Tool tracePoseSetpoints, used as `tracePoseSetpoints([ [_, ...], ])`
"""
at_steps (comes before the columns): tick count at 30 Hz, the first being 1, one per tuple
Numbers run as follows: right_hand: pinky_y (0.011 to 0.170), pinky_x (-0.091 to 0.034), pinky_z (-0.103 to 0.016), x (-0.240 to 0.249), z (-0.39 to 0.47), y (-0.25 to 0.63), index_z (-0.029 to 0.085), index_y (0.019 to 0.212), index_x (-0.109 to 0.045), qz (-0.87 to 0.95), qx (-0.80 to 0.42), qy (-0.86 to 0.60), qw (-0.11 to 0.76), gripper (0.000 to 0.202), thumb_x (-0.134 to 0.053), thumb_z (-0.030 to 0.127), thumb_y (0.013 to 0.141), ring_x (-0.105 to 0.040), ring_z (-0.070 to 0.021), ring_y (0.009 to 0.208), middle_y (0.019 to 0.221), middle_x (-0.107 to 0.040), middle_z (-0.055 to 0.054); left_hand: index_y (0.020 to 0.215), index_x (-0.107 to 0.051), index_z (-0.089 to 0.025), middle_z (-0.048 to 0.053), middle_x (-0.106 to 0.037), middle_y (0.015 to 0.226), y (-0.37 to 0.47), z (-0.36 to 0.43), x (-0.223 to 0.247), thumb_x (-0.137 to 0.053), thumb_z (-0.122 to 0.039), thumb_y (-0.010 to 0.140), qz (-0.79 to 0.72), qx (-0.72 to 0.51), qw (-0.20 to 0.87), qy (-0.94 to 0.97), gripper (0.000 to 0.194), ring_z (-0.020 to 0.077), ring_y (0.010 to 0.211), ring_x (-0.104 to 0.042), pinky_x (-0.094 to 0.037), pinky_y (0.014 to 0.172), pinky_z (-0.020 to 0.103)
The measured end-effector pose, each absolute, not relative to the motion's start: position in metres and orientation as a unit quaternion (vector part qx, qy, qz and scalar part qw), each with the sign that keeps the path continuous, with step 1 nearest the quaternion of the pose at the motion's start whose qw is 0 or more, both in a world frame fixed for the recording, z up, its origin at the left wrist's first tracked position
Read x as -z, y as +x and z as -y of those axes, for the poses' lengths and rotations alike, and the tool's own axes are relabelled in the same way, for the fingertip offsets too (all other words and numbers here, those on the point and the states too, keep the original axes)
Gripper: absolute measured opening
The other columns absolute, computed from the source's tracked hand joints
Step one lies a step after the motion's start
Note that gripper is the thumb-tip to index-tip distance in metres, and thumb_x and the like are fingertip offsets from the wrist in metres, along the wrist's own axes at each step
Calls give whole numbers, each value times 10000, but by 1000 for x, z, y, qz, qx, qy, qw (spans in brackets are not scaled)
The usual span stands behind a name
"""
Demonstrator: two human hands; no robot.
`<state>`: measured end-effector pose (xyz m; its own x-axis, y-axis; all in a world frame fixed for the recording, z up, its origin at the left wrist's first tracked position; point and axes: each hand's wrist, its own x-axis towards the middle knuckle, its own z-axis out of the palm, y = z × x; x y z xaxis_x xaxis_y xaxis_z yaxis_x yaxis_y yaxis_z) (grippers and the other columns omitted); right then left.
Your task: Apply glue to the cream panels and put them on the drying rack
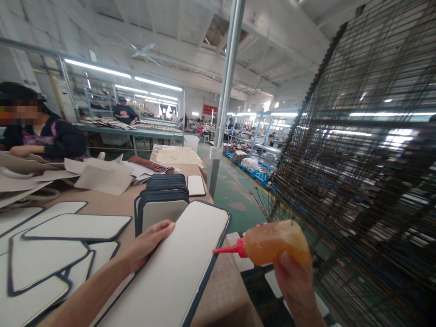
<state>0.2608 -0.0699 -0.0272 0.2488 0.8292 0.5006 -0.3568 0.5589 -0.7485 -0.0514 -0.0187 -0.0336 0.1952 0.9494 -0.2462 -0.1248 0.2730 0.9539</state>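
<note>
The right hand (pixel 296 284) is clamped on a glue bottle (pixel 272 243), its red nozzle touching the right edge of a white panel (pixel 177 272) overhanging the table (pixel 225 290). The left hand (pixel 146 245) lies flat on the panel, fingers together. A wire rack (pixel 368 181) crowds the right; open aisle runs far.

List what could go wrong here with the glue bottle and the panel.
1. The right hand holds the glue bottle with its red nozzle right at the dark edge of the white panel; a hard squeeze could smear glue onto the white face.
2. The left hand only rests flat on the panel, which seems to reach the table edge, so it might slide.
3. Drips could land on the wire rack beside the bottle.
</note>
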Motion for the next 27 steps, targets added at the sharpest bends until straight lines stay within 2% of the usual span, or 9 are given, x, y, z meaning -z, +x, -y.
tracePoseSetpoints([
  [4, 907, -514, -562, 29, 72, 257, 251, 1118, -604, 423, -405, -254, 770, 462, -768, 284, 687, -677, -330, 964, 1021, -720, -77, 753, -539, -183, -43, -575, 587, -51, 17, 36, -771, -557, 595, -473, -418, 649, 424, 468, 89, 498, -490, -384, 463, 174],
  [8, 858, -559, -492, 31, 75, 254, 254, 1120, -612, 400, -418, -258, 774, 492, -789, 277, 662, -692, -298, 921, 1020, -725, -73, 768, -525, -183, -48, -571, 594, -49, 15, 38, -765, -561, 605, -471, -421, 647, 428, 476, 84, 485, -485, -382, 450, 176],
  [13, 782, -595, -493, 28, 81, 251, 255, 1105, -636, 418, -416, -254, 767, 450, -776, 298, 680, -700, -317, 899, 1015, -730, -90, 764, -514, -183, -53, -571, 598, -45, 11, 36, -768, -539, 618, -472, -418, 646, 429, 461, 83, 482, -498, -382, 447, 175],
  [17, 775, -602, -442, 27, 85, 251, 269, 1115, -644, 425, -425, -237, 763, 420, -754, 265, 709, -698, -307, 931, 1042, -728, -81, 743, -518, -183, -46, -580, 587, -39, 4, 32, -794, -525, 576, -467, -426, 646, 428, 470, 97, 476, -518, -408, 449, 187],
  [20, 782, -597, -394, 27, 88, 252, 263, 1116, -657, 443, -426, -204, 762, 410, -753, 247, 717, -709, -282, 905, 1023, -737, -82, 741, -526, -183, -36, -593, 580, -32, -2, 30, -817, -455, 559, -466, -434, 653, 411, 438, 118, 491, -554, -422, 451, 192],
  [27, 839, -570, -461, 29, 93, 263, 289, 1147, -646, 489, -456, -166, 725, 360, -685, 248, 791, -712, -273, 897, 1054, -728, -95, 684, -544, -171, -12, -604, 557, -14, -16, 21, -765, -293, 660, -445, -453, 663, 396, 253, 121, 457, -554, -421, 421, 186],
])
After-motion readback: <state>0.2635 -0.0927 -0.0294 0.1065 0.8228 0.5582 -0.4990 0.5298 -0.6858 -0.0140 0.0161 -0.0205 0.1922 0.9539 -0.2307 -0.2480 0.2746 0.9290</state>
